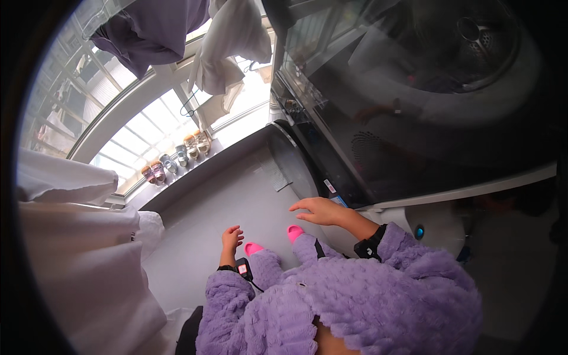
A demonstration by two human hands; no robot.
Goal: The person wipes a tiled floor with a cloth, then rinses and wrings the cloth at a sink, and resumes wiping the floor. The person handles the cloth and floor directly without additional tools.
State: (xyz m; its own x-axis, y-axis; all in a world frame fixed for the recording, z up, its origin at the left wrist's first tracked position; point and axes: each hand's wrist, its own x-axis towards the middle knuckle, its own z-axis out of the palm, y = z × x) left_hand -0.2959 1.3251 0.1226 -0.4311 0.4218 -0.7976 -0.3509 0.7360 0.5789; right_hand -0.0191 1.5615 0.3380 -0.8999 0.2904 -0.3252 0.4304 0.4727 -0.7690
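My left hand (232,238) hangs in the air above the floor, its fingers loosely bent and apart, holding nothing. To its right my right hand (319,211) reaches leftward with fingers stretched out and nothing in them. It is nearest to the lower edge of a large dark glossy appliance (378,142), through whose round window a metal drum (473,41) shows. Both my sleeves are fluffy purple, with dark devices strapped at the wrists. My pink shoes (294,233) show below my hands.
Several small pairs of shoes (182,155) line the window ledge. Purple clothing (148,35) and a pale garment (228,50) hang overhead. White cloth (83,254) hangs at left. A round grey panel (293,160) stands beside the appliance, and a white fixture (426,231) lies at right.
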